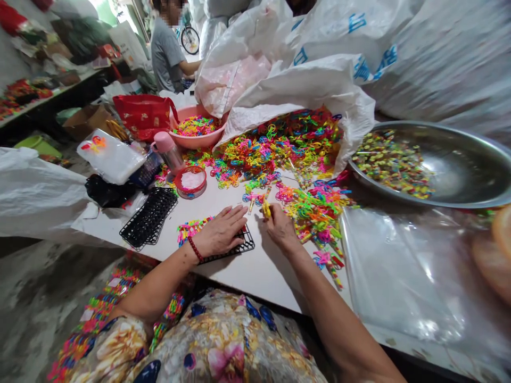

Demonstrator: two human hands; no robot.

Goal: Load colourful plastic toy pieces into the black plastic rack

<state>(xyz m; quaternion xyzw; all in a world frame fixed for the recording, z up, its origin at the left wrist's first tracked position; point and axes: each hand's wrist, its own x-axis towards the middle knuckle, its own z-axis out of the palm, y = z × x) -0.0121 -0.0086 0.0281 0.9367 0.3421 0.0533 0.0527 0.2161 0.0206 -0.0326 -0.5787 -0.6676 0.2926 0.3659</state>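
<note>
My left hand (222, 230) lies flat with fingers stretched out on a black plastic grid tray (243, 246) on the white table (255, 271). A red bead bracelet is on that wrist. My right hand (279, 223) pinches a small yellow plastic piece (265, 209) just right of the tray. Several bright plastic pieces (190, 229) lie by the tray's left end. A large heap of the same coloured pieces (279, 143) spills from a white sack (303, 85) beyond my hands.
A second black grid tray (149, 217), a small red basket (190, 182), a pink bottle (170, 151) and a pink basin (197, 127) stand at left. A steel basin (451, 165) and clear plastic bags (399, 266) lie at right. Another person (170, 48) works behind.
</note>
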